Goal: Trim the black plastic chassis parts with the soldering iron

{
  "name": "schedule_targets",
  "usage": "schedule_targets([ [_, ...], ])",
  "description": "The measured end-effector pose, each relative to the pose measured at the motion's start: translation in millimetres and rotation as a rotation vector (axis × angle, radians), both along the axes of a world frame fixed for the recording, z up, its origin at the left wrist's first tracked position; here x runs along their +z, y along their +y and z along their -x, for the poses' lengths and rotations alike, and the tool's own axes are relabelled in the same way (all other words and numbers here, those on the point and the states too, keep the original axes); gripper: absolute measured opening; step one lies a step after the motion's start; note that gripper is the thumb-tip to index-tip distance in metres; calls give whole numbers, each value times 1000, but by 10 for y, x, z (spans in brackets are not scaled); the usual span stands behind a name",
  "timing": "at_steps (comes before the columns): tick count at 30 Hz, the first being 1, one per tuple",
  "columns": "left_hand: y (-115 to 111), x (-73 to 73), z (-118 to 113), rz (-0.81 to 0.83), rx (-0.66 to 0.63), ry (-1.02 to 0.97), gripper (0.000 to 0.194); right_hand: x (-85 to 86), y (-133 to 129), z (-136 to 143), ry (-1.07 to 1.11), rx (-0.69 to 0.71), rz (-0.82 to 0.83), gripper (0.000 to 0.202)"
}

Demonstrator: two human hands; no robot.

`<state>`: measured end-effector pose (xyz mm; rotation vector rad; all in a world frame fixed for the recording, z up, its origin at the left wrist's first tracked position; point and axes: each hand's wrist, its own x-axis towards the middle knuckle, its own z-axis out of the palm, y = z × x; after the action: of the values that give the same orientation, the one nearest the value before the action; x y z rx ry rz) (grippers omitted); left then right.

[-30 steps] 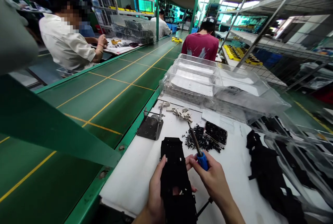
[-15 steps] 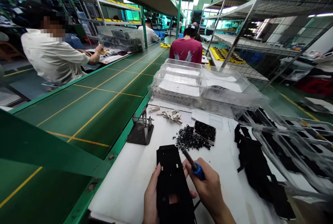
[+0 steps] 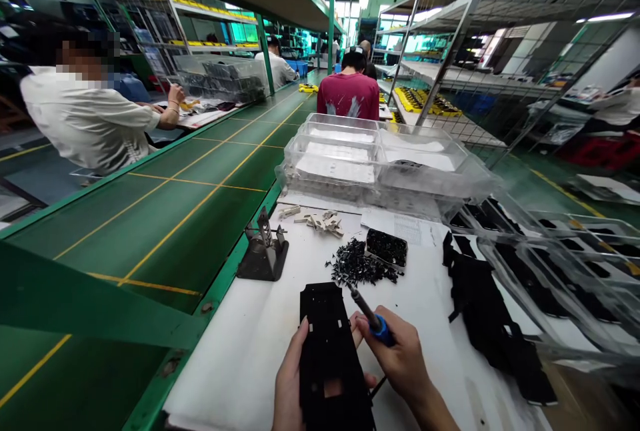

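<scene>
Black panel (image 3: pixel 327 351), best kept steady, sits clamped in left hand (image 3: pixel 290 367); right hand (image 3: pixel 404 352) clasps blue-handled tool (image 3: pixel 380 329), tip (image 3: pixel 355 293) best clear of fingers (image 3: pixel 370 381).

No text, label, brand, number or sign is legible. A paper sheet (image 3: pixel 403 224) on the counter (image 3: pixel 235 344), lying between the clear trays (image 3: pixel 330 174) and the small box of black pieces (image 3: pixel 386 248), bears rows of faint print, too small and pale to read. The maroon shirt (image 3: pixel 330 92) of a person further along carries a pale wing-shaped print on its back; any wording there cannot be made out.
</scene>
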<state>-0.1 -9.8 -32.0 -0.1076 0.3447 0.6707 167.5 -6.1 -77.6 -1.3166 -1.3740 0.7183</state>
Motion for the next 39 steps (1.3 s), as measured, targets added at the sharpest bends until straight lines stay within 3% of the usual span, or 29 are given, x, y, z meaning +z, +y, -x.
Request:
schedule_targets([
  [6,18,-36,-48,-44,-17,-10,77,30,5,47,200,-64,206,33],
  [14,-35,35,-96,-89,129,252,69,69,77,0,134,-37,196,33],
  [19,-38,34,-64,-110,131,240,69,137,92,-11,106,-20,217,32],
  [27,-35,36,-87,-253,106,183,61,204,25,149,291,-198,356,39],
  [32,-51,38,-125,-246,148,162,61,286,-3,263,392,-266,399,43],
  [36,27,96,-69,-178,46,358,68,409,23,192,309,-243,346,39],
  [39,129,198,32,-234,-71,504,59,531,95,96,143,-119,229,30],
])
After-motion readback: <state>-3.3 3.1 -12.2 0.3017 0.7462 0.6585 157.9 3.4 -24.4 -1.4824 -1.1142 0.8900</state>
